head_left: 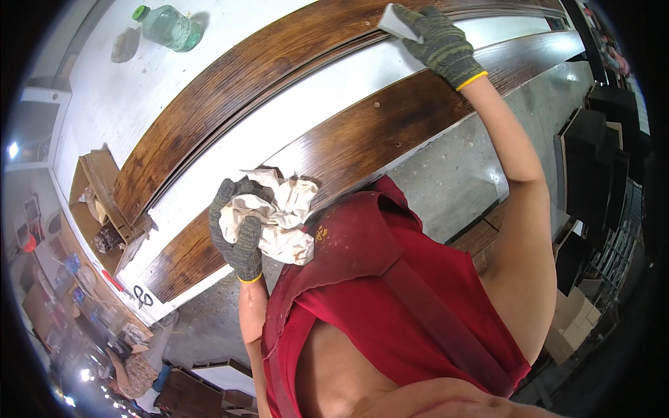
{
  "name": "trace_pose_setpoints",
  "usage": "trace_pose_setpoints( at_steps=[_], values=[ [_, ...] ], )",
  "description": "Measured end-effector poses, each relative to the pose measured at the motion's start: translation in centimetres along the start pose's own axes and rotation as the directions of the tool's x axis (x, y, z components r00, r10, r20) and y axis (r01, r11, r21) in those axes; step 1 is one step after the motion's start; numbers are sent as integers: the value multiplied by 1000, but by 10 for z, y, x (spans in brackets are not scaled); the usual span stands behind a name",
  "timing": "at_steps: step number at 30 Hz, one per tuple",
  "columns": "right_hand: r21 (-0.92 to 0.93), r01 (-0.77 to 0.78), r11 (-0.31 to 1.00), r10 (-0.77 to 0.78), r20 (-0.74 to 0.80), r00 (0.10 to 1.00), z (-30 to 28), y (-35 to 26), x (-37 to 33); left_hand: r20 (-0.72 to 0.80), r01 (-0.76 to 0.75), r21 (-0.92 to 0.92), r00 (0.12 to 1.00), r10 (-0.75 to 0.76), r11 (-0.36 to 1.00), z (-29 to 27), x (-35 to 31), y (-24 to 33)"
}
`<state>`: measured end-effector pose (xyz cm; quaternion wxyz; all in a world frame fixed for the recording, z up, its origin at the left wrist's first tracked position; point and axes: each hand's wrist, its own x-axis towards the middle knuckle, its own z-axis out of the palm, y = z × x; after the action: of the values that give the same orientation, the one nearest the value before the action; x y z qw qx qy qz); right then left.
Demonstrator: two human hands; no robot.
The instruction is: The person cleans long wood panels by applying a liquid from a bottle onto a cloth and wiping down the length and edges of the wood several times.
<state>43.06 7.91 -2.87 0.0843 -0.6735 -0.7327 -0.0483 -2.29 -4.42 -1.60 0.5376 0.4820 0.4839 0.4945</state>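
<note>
My left hand (237,233), in a dark knitted glove with a yellow cuff, is closed round a crumpled off-white cloth (286,216). The cloth rests over the near brown wood-grain board (390,125). Farther out on the right, my right hand (446,49), gloved the same way, grips a small white flat-sided piece (400,24); its exact kind cannot be made out. That piece is at the edge of the far wood-grain boards (272,59), which lie close together. Between the near and far boards runs a strip of white tabletop (258,132).
A clear bottle with a green cap (171,29) lies at the far left. An open cardboard box (97,191) sits by the boards' left end, near black-handled scissors (143,296) and a red-handled tool (112,281). Dark panels (592,160) stand at right. Another person (136,376) is at lower left.
</note>
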Motion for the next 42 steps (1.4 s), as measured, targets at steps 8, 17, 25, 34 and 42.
trace_pose_setpoints(
  at_steps=[8,17,25,34,42],
  values=[
    [44,112,993,-109,-63,992,6,-11,0,2,21,-18,1000,-21,1000,-1,-2,-2],
    [-52,-63,997,61,-28,998,-18,28,-10,13,-5,35,1000,5,999,0,-5,2],
    [43,-102,994,99,71,993,-20,-1,-3,11,-21,66,1000,20,998,3,-6,5],
    [-17,-62,998,62,-25,998,-10,-3,-10,5,-23,43,1000,22,999,4,-4,5],
    [6,-38,999,38,-134,990,-11,1,-13,16,-44,39,999,44,998,4,-3,4]
  ],
)
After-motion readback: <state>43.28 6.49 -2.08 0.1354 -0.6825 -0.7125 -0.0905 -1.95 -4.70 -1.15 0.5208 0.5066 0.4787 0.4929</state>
